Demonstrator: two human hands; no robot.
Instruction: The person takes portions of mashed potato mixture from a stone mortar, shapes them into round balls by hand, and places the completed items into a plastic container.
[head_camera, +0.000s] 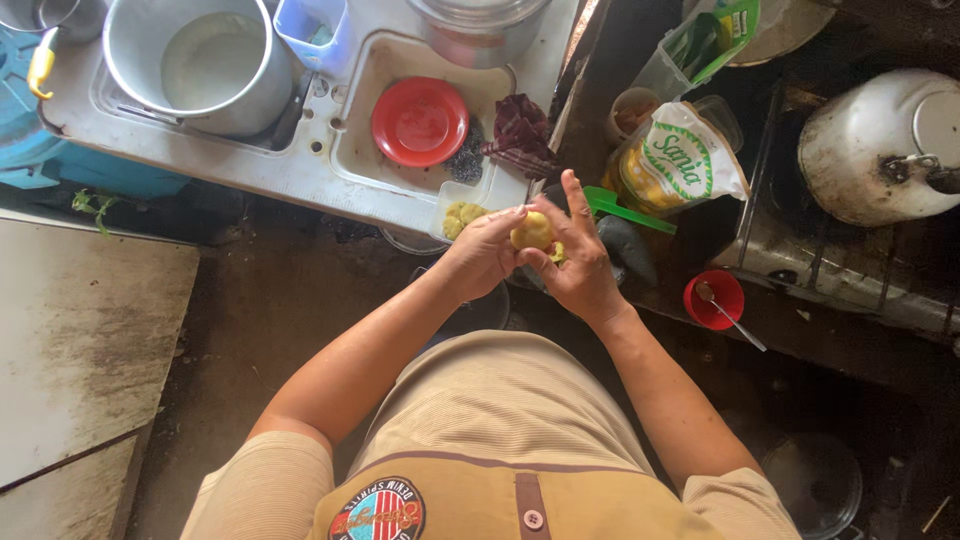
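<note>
Near the middle of the frame, both hands close around a small yellow peeled potato (533, 231). The left hand (483, 253) cups it with curled fingers; the right hand (580, 265) pinches it from below, forefinger raised straight. Just above lie a red plate (420, 121) in a white sink (352, 150) and a large metal pot (200, 62) at upper left.

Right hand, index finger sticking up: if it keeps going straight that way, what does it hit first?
The right hand points its raised finger toward the dark red cloth at the sink edge; that looks first in line, though depth is unclear.
</note>
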